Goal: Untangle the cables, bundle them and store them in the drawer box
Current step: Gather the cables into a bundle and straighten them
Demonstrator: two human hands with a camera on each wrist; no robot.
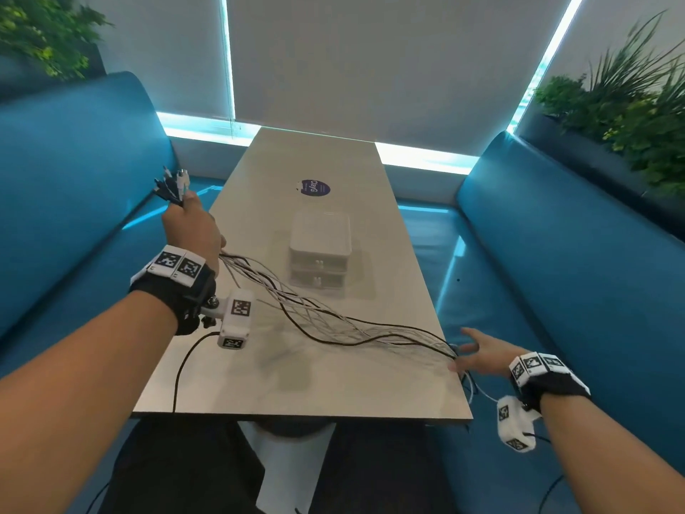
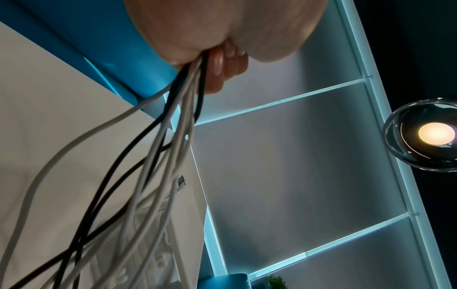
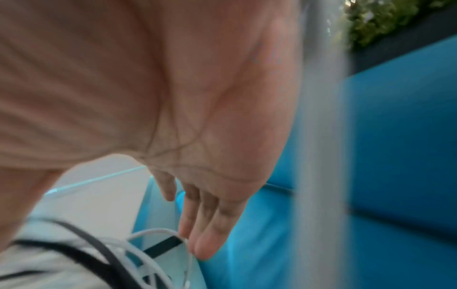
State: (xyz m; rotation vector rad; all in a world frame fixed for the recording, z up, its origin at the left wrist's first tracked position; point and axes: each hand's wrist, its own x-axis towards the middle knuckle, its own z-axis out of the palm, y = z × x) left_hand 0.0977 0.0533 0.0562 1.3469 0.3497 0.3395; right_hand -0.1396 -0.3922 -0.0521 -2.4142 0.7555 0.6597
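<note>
The left hand (image 1: pixel 192 228) has its grip curled tight round the cables (image 1: pixel 333 320) just below their plugs (image 1: pixel 172 185), which fan out above the fist, raised off the left edge of the worktop (image 1: pixel 333 383); the left wrist view shows fingertips (image 2: pixel 217 62) folded over white and black strands where they leave the palm. The right hand (image 1: pixel 482 352) holds nothing: its grip is spread, fingers straight and slightly apart, at the near right corner of the worktop, where the far ends of the cables run together and spill over the edge; whether the fingers actually touch the strands cannot be told for sure, though the right wrist view puts them right at a white loop. Between the two hands the cables lie in a loose sheaf across the worktop, mostly parallel with a few crossings, so the untangling looks largely done and the step in hand appears to be combing them straight before bundling. The next move probably calls for the right hand to gather the loose tails and coil them towards the held end. The cables are thin, round and pliant, smooth-jacketed, some white and some black. The drawer box (image 1: pixel 320 250), pale translucent plastic with two small-knobbed drawers, both closed, stands further back on the matt, light worktop.
</note>
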